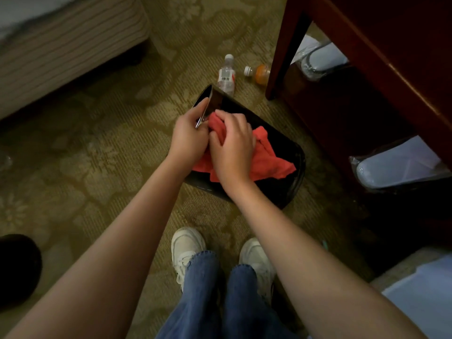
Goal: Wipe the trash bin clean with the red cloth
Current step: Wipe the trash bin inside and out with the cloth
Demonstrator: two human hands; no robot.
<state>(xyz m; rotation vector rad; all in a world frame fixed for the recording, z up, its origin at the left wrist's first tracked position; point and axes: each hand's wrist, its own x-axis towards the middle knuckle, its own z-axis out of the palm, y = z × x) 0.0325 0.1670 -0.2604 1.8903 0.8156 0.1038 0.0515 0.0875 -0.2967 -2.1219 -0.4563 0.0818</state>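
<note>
Bin (289,192) on side; right hand (232,148) holds red cloth (269,163) atop.

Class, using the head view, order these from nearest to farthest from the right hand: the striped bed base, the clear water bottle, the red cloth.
1. red cloth: gripped under the right hand, on the trash bin.
2. clear water bottle: just beyond the bin's far end.
3. striped bed base: far off, upper left.
</note>
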